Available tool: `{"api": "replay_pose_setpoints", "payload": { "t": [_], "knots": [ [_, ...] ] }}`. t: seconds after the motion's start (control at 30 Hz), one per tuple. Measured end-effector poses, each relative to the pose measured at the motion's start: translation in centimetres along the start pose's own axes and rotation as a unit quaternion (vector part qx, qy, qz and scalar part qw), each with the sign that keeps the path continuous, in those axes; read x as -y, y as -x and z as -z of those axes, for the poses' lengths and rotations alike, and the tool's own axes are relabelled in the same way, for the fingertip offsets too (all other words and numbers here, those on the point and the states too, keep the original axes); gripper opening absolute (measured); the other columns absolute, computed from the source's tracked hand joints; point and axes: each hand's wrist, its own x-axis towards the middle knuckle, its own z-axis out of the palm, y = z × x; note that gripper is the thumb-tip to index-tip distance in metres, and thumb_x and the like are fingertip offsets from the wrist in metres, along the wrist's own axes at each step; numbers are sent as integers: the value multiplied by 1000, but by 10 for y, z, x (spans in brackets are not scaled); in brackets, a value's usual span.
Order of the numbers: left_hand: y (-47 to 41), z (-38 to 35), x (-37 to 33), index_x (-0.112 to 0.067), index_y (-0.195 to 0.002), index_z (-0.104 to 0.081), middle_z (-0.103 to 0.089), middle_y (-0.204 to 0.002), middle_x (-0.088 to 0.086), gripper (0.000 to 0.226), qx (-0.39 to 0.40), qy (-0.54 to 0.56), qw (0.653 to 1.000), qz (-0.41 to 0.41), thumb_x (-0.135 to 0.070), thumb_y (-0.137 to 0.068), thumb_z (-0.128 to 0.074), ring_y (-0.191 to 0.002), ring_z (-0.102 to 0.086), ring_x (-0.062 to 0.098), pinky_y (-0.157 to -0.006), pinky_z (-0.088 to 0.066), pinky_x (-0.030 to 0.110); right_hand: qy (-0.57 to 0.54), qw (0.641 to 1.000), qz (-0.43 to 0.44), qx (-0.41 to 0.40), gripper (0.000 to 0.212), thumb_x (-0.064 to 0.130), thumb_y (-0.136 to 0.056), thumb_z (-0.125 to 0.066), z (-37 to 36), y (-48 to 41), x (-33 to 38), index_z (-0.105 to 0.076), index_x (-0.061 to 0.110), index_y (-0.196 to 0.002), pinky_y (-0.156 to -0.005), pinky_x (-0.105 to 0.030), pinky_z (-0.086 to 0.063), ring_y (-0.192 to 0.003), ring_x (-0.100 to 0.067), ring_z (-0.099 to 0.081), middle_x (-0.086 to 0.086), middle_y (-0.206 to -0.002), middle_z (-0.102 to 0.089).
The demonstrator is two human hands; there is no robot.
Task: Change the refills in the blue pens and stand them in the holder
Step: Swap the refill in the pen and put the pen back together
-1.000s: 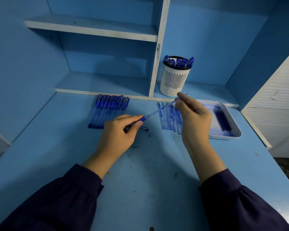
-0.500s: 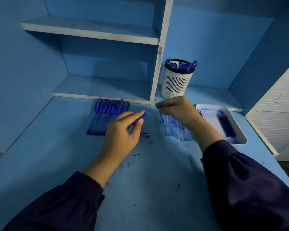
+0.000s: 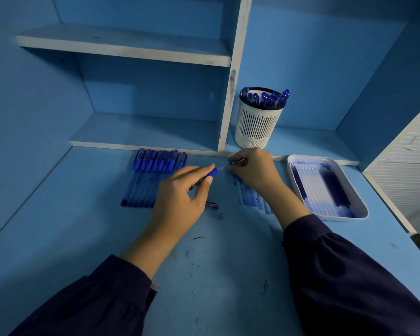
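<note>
- The left hand (image 3: 180, 197) holds a pen barrel (image 3: 210, 172) by its dark blue grip section, pinched between thumb and forefinger, with the clear end pointing up and to the right.
- The other fingers of that hand are curled in under the palm.
- The right hand (image 3: 252, 173) lies knuckles up just beside the barrel's end, with its fingers curled down.
- It pinches a thin refill (image 3: 241, 161), of which only a short grey end shows at the fingertips.
- Under and in front of the right hand a row of refills (image 3: 251, 202) lies flat on the desk (image 3: 216, 275), partly hidden by the hand and wrist.
- A row of capped blue pens (image 3: 153, 178) lies side by side to the left of the left hand, caps toward the shelf edge.
- The white slotted holder (image 3: 257, 124) stands upright on the low shelf behind the right hand, with several blue pens (image 3: 267, 97) standing in it.
- A white tray (image 3: 337, 218) sits at the right of the desk, well apart from the hands, holding pale tubes and dark blue pieces.
- A small blue-violet piece (image 3: 212, 205) and a tiny grey bit (image 3: 220, 217) lie on the desk just beside the left hand.
</note>
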Motion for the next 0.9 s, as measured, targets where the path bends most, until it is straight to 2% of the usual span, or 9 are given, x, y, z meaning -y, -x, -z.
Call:
{"api": "replay_pose_setpoints", "payload": {
  "t": [0.13, 0.27, 0.37, 0.43, 0.47, 0.53, 0.57, 0.67, 0.9],
  "knots": [
    [0, 1, 0, -13, -119, -71, -71, -108, -5, 27, 13, -5, 1000, -17, -18, -94, -62, -95, -62, -3, -82, -52, 15, -1, 1000, 15, -16, 20, 10, -85, -71, 6, 7, 2, -73, 7, -105, -56, 6, -36, -76, -10, -58, -9, -94, -71],
    [2, -2, -3, -12, -119, -71, -71, -107, -3, 26, 38, -4, 997, -65, -13, -94, -63, -94, -66, 4, -80, -55, 24, -32, 998, 16, -42, 18, 15, -86, -70, 36, 20, -2, -74, 16, -104, -59, 4, -38, -75, -9, -62, 2, -85, -69],
    [1, -7, -5, -12, -119, -71, -69, -105, -2, 25, 44, 5, 996, -83, -14, -96, -62, -90, -66, 9, -73, -56, 31, -41, 996, -2, -76, 15, 16, -86, -70, 68, 30, -19, -75, 21, -100, -66, 4, -37, -76, 4, -62, 8, -86, -71],
    [-1, -11, -8, -12, -119, -70, -67, -104, -1, 25, 40, 12, 995, -90, -16, -96, -61, -90, -65, 7, -75, -56, 29, -28, 996, -25, -87, 14, 17, -87, -69, 88, 38, -35, -74, 24, -97, -69, 1, -41, -72, 12, -59, 11, -85, -70],
    [-2, -14, -9, -11, -119, -70, -67, -104, -1, 25, 38, 16, 995, -92, -16, -96, -61, -90, -64, 5, -77, -56, 26, -21, 995, -39, -88, 12, 17, -86, -69, 96, 43, -42, -74, 24, -96, -66, 0, -41, -66, 14, -58, 11, -83, -70],
    [-4, -19, -12, -9, -118, -71, -68, -102, 0, 24, 38, 22, 995, -94, -13, -95, -62, -90, -63, 3, -79, -55, 24, -11, 994, -67, -80, 10, 15, -86, -70, 106, 51, -56, -74, 22, -93, -52, 0, -37, -55, 11, -55, 9, -80, -68],
    [-5, -22, -13, -8, -117, -71, -68, -102, 1, 24, 40, 24, 995, -94, -11, -95, -63, -89, -63, 4, -79, -55, 24, -2, 994, -80, -75, 11, 14, -85, -70, 108, 55, -62, -75, 21, -92, -51, -1, -36, -57, 8, -57, 8, -80, -68],
    [-7, -26, -14, -8, -117, -71, -69, -102, 1, 24, 50, 30, 994, -92, -11, -95, -63, -89, -63, 4, -79, -56, 26, 18, 992, -119, -44, 12, 15, -82, -73, 107, 60, -76, -76, 24, -88, -62, -6, -37, -77, -4, -62, 8, -83, -71],
    [-7, -22, -13, -7, -117, -71, -68, -101, 0, 26, 52, 38, 995, -79, -15, -94, -61, -86, -63, 5, -76, -55, 28, -16, 989, -145, -19, 16, 10, -80, -72, 106, 62, -79, -75, 25, -85, -64, -8, -40, -78, -6, -63, 6, -83, -72]
  ]
}}
